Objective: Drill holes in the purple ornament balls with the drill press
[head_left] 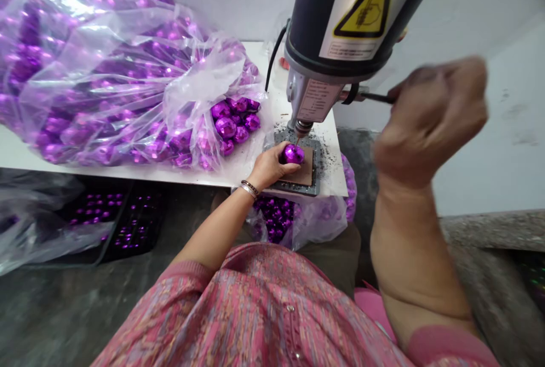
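Note:
My left hand [272,166] grips a shiny purple faceted ball [294,154] between thumb and fingers. The ball rests over a brown board [303,175] on the dark metal base [316,184] of a drill press [332,21]. Just above the ball is the thin drill bit [297,141]; whether it touches the ball I cannot tell. On the right, my right hand [434,112], somewhat blurred, is closed around the drill press's lever [377,97].
A large clear plastic bag [106,66] full of purple balls lies on the white table [204,178], its mouth facing the drill press. Below the table edge hangs another bag [321,222] with purple balls. Black crates [106,236] stand lower left. Dark shavings surround the base.

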`<state>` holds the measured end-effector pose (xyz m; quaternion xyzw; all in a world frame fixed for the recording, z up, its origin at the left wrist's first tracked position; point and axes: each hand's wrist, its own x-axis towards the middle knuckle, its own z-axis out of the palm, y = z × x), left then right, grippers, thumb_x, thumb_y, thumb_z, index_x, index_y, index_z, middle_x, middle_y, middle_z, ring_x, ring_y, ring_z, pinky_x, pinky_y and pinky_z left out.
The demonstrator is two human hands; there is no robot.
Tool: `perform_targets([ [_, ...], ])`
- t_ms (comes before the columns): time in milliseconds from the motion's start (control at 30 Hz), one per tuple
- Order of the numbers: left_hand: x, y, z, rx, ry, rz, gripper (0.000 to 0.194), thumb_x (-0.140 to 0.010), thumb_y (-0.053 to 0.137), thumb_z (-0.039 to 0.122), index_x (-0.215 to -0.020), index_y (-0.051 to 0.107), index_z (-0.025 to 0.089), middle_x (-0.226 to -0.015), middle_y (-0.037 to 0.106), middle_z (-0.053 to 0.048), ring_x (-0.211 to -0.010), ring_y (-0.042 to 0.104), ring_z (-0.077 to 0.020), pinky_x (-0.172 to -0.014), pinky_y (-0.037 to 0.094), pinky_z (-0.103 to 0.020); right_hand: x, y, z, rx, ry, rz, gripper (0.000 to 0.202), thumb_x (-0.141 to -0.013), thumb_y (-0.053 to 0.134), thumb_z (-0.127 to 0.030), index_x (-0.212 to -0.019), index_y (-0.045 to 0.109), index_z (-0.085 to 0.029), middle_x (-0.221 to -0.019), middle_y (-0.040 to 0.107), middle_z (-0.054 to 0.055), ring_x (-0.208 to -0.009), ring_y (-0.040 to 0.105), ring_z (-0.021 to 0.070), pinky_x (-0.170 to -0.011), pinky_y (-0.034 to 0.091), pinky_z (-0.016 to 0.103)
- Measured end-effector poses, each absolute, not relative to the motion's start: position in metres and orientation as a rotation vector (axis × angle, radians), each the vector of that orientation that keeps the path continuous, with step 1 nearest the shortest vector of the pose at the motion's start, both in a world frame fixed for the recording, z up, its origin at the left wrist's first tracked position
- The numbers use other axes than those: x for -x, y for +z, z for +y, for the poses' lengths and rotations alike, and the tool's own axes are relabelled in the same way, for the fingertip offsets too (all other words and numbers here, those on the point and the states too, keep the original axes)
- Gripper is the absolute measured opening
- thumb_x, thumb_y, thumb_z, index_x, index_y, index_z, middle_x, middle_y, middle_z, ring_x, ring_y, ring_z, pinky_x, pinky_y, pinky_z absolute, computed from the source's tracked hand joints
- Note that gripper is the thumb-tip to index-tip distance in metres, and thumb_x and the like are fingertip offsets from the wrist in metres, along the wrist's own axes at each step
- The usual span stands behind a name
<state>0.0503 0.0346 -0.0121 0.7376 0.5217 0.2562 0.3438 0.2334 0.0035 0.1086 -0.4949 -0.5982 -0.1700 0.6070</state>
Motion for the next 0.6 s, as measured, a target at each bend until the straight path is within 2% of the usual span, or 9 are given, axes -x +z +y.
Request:
perform_targets([
  [67, -0.05, -0.011, 0.033, -1.907, 0.671, 1.364, 0.052, -0.074, 0.079, 0.035, -0.122, 0.065, 0.021, -0.105, 0.074, -0.002, -0.094, 0.066, -0.0203, -0.082, 0.048, -0.029, -0.235, 0.137, 0.014, 1.234, -0.293, -1.408, 0.037, -0.098, 0.035, -0.033, -0.068, 0.034, -0.013, -0.059, 0.037, -0.002, -0.056, 0.036, 0.0, -0.061, 0.021, 0.02],
  [167, -0.048, -0.007, 0.027, -1.889, 0.698, 1.361, 0.054, -0.074, 0.079, 0.031, -0.124, 0.064, 0.019, -0.108, 0.074, -0.003, -0.096, 0.066, -0.0203, -0.086, 0.049, -0.03, -0.233, 0.166, 0.027, 1.333, -0.089, -1.398, 0.039, -0.097, 0.035, -0.021, -0.059, 0.039, -0.011, -0.056, 0.036, -0.002, -0.056, 0.039, 0.0, -0.061, 0.023, 0.02],
  [233, -0.044, -0.004, 0.02, -1.892, 0.738, 1.325, 0.054, -0.074, 0.079, 0.027, -0.125, 0.062, 0.019, -0.112, 0.073, -0.003, -0.102, 0.066, -0.0203, -0.091, 0.05, -0.031, -0.23, 0.174, 0.031, 1.379, -0.011, -1.319, 0.041, -0.096, 0.036, -0.016, -0.055, 0.036, -0.01, -0.054, 0.033, -0.003, -0.055, 0.037, -0.0013, -0.061, 0.022, 0.02],
  [367, -0.033, 0.0, 0.003, -1.943, 0.755, 1.216, 0.059, -0.073, 0.079, 0.023, -0.129, 0.059, 0.017, -0.122, 0.071, -0.008, -0.111, 0.066, -0.0215, -0.1, 0.049, -0.034, -0.226, 0.177, 0.028, 1.46, -0.003, -1.289, 0.043, -0.097, 0.035, -0.016, -0.054, 0.03, -0.009, -0.055, 0.029, -0.003, -0.057, 0.033, -0.0038, -0.064, 0.019, 0.02],
  [433, -0.027, 0.001, -0.005, -1.977, 0.725, 1.135, 0.062, -0.074, 0.079, 0.025, -0.132, 0.057, 0.018, -0.129, 0.068, -0.01, -0.117, 0.064, -0.0227, -0.105, 0.048, -0.037, -0.225, 0.177, 0.026, 1.42, -0.003, -1.32, 0.042, -0.097, 0.035, -0.019, -0.057, 0.031, -0.009, -0.057, 0.03, -0.003, -0.059, 0.036, -0.004, -0.066, 0.019, 0.021],
  [600, -0.018, -0.003, -0.024, -2.052, 0.583, 0.907, 0.067, -0.075, 0.076, 0.024, -0.139, 0.055, 0.021, -0.14, 0.061, -0.013, -0.13, 0.058, -0.0254, -0.113, 0.044, -0.042, -0.226, 0.175, 0.025, 1.4, 0.018, -1.317, 0.041, -0.097, 0.032, -0.019, -0.057, 0.032, -0.01, -0.057, 0.031, -0.003, -0.06, 0.035, -0.0047, -0.07, 0.025, 0.018],
])
